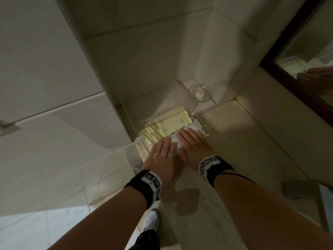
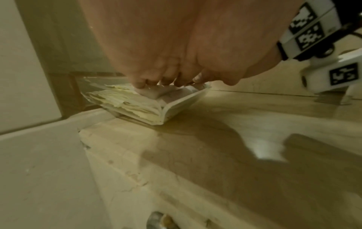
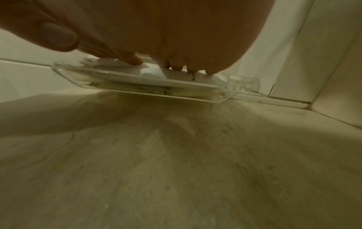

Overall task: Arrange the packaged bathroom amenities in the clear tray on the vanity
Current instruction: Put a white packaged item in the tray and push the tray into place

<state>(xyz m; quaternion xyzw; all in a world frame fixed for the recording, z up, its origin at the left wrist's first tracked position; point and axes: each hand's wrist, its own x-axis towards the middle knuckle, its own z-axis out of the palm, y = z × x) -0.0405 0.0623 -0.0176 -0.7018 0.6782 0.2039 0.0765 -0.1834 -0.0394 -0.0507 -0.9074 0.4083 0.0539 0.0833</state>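
Observation:
A clear tray (image 1: 139,124) stands on the beige vanity by the left wall. Several cream packets with gold print (image 1: 167,124) lie flat in its far part. White packets (image 1: 196,127) fill the near right part. My left hand (image 1: 163,147) lies flat with straight fingers on the white packets at the tray's near edge. My right hand (image 1: 191,139) presses flat on the same white packets beside it. In the left wrist view the fingertips (image 2: 140,84) press the white packets (image 2: 168,94) down. In the right wrist view the fingers (image 3: 133,59) rest on the packets inside the tray (image 3: 221,99).
A round glass dish (image 1: 200,92) holding a small white thing stands in the corner behind the tray. A dark-framed mirror (image 1: 306,56) runs along the right wall. A grey object (image 1: 299,189) lies on the counter at the right edge. The vanity edge drops to the floor at left.

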